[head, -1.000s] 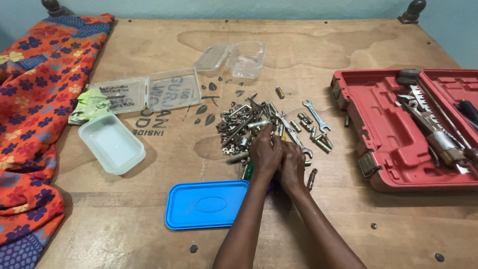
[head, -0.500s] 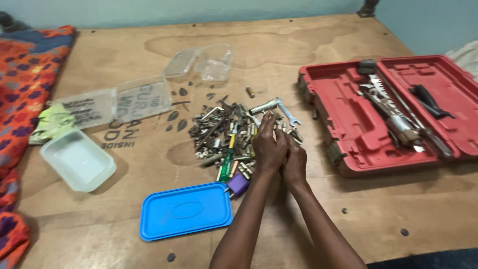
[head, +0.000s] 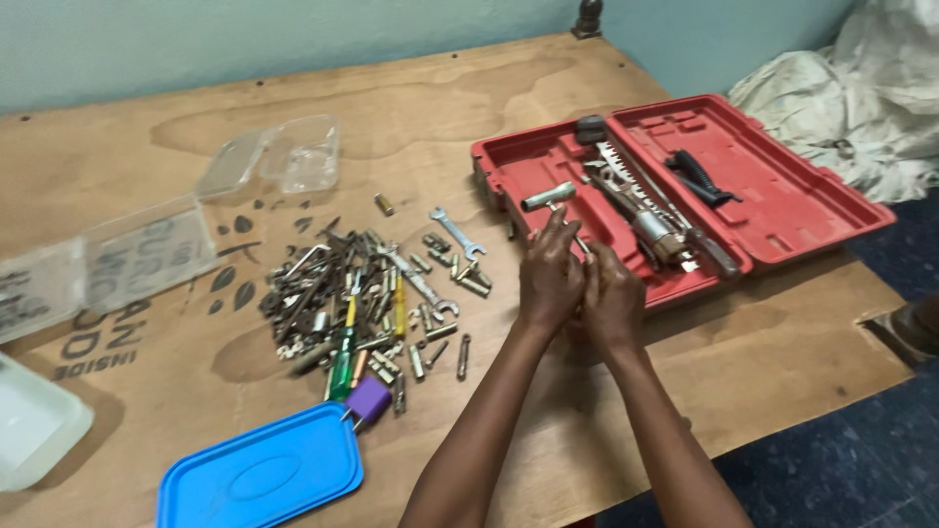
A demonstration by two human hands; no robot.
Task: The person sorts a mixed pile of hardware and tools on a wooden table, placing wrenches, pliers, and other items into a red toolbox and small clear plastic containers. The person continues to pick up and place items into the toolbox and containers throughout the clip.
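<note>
At the far left edge of the plywood desk (head: 411, 127) sits a pale, milky plastic tub (head: 34, 425), partly cut off from sight, and behind it lie two flat clear lids (head: 108, 264) side by side. In front, at the near edge, rests a bright blue lid (head: 262, 474), with a small purple block (head: 369, 399) touching its upper right corner. Farther back stands an open clear hinged box (head: 274, 156). In the middle of the desk spreads a heap of metal bits (head: 352, 308), bolts, keys and sockets, with a green-handled screwdriver (head: 341, 357) lying in it and a small silver spanner (head: 456, 233) at its right fringe. Just right of the heap the two hands are pressed close together at the near left edge of the open red tool case (head: 782, 210). The left hand (head: 550, 279) has its fingers curled around a slim metal tool (head: 550, 198) with a cylindrical silver head, which rises above the fingertips over the case's left tray. The right hand (head: 612, 301) is closed beside it, touching the left; whether it grips the same tool I cannot tell. Inside the case lie a saw blade (head: 626, 176), other steel pieces and a black handle (head: 696, 176). Beyond the desk's right corner is a crumpled pale cloth (head: 861, 98).
</note>
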